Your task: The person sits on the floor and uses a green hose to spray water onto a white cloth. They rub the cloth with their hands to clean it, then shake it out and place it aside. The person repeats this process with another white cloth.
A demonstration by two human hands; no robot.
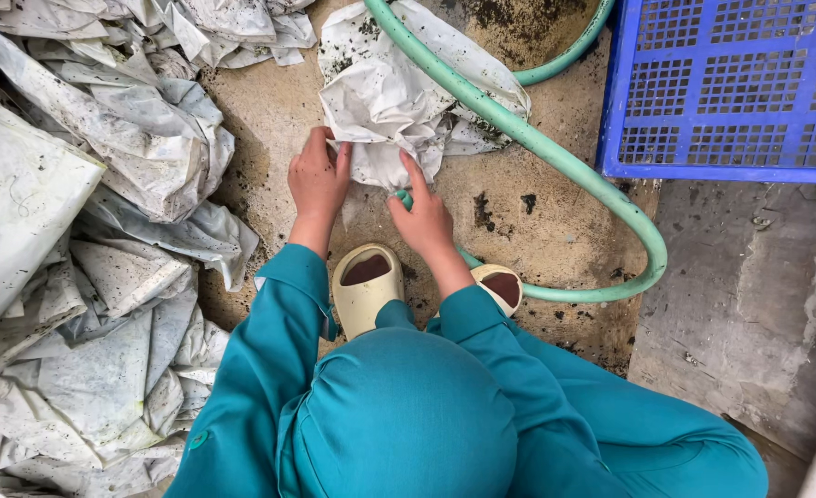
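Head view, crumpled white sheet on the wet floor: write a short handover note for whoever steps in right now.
Left hand: fingers pressed on the near-left edge of the crumpled white sheet, gripping its fold.
Right hand: index finger on the sheet's near edge; grip unclear.
Sheet lies on the dirty concrete floor, speckled with soil, partly under the green hose.
Heap of similar soiled sheets sits to the left; blue crate to the upper right.
Done: not clear from this view.
Left: this sheet is in hand; the heap remains.
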